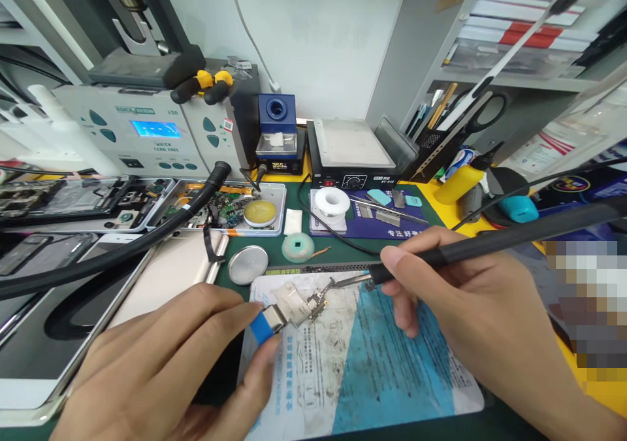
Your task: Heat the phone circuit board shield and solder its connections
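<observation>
Pinching the blue-ended plug in the left hand, gripping the soldering iron in the right hand; best to touch the circuit board lightly, steadily.

light: bright, diffuse | edges: wide-angle stretch | right side: pixelated patch

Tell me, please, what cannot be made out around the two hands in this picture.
All in the head view:
Soldering iron: its rear end, cut off by the right edge.
Small circuit part: whether the iron's tip touches it, too small to tell.
Left hand: its palm, hidden by its own back.
Printed mat: its finest lettering, too small and blurred.
</observation>
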Demonstrator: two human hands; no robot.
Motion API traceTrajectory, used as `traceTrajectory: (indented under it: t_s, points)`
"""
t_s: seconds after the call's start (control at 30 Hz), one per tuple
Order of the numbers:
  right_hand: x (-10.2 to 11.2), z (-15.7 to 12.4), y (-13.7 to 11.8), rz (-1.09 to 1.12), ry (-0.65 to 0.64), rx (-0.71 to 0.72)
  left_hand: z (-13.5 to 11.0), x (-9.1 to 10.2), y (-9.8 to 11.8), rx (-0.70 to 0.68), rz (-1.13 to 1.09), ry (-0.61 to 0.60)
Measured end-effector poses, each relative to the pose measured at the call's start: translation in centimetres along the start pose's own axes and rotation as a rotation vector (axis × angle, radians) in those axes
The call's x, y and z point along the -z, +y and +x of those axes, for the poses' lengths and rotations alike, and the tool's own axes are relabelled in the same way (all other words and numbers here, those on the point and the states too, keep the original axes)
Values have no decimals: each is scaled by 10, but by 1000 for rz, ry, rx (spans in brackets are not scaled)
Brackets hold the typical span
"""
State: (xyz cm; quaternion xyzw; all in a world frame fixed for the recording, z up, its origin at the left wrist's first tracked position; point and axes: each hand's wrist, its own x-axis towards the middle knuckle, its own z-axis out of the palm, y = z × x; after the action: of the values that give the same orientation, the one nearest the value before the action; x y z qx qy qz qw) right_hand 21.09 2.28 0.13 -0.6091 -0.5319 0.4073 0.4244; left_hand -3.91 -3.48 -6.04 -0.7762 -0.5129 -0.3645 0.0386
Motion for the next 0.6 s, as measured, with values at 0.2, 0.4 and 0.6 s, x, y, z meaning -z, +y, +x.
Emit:
traceTrajectory:
  t_s: [0.2, 0.4, 0.6]
  points:
    - [0, 0, -1, 13, 9, 0, 0, 1, 0, 5, -8, -3]
    - [2, 1, -2, -1, -21, -30, 3, 1, 2, -4, -10, -8]
    - [4, 0, -4, -12, -48, -28, 2, 1, 0, -10, 17, -5]
